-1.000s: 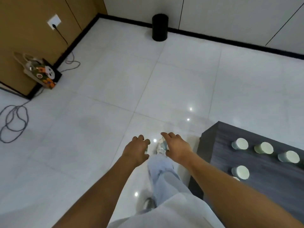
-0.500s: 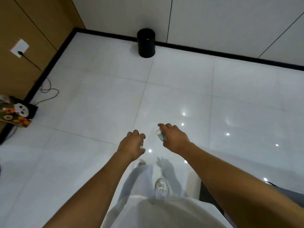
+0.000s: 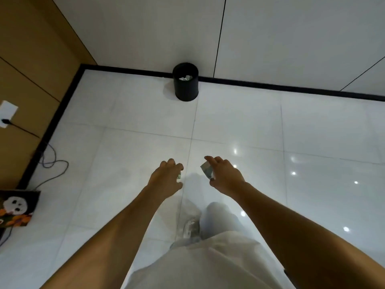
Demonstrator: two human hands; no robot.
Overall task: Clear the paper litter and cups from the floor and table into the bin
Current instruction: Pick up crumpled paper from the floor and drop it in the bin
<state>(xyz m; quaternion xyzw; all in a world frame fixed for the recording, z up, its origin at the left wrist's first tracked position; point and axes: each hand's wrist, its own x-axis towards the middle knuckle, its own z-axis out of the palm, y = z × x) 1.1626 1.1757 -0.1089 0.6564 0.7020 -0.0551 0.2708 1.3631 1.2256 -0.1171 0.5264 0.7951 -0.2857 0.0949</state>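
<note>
Right hand (image 3: pixel 226 177) fingers curl around a cup (image 3: pixel 206 170); left hand (image 3: pixel 166 177) fingers grip another, mostly hidden.

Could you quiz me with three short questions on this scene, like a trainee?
1. True or false: the black bin already holds crumpled paper.
2. Which hand shows a cup more clearly: A left hand, B right hand?
3. The bin stands against the ____.

Key: 1 true. 2 B; the left hand grips something too, mostly hidden. 3 wall.
</note>
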